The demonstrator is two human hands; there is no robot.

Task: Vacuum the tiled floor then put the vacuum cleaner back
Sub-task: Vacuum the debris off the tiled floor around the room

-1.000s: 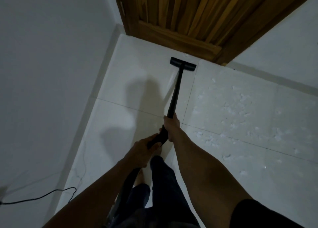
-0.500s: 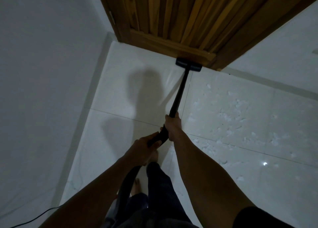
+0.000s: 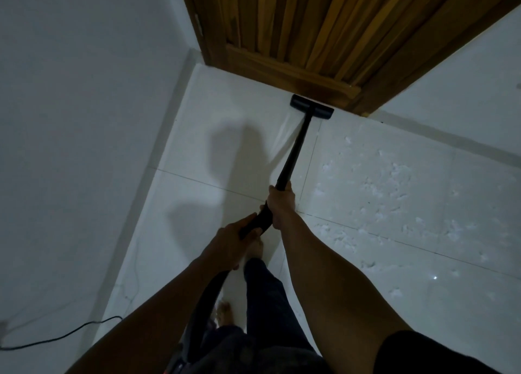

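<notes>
Step in hand: vacuuming, mid-stroke. Flat black floor nozzle (image 3: 311, 107) sits on the white tiled floor (image 3: 225, 153) at 12 o'clock from the hands, right up against the bottom rail of the brown slatted wooden door (image 3: 310, 29). Right hand (image 3: 280, 204) fingers wrapped round the slim black vacuum wand (image 3: 293, 153). Left hand (image 3: 234, 241) just behind at 7 o'clock, fingers curled round the handle end where the black hose (image 3: 208, 297) drops away. White debris flecks (image 3: 394, 181) litter the tiles at 3 o'clock of the wand, so I'd judge the task early. Next move calls for drawing back and shifting the nozzle toward 2 o'clock with overlapping strokes. Mind the thin black power cable (image 3: 56, 337) at 8 o'clock.
</notes>
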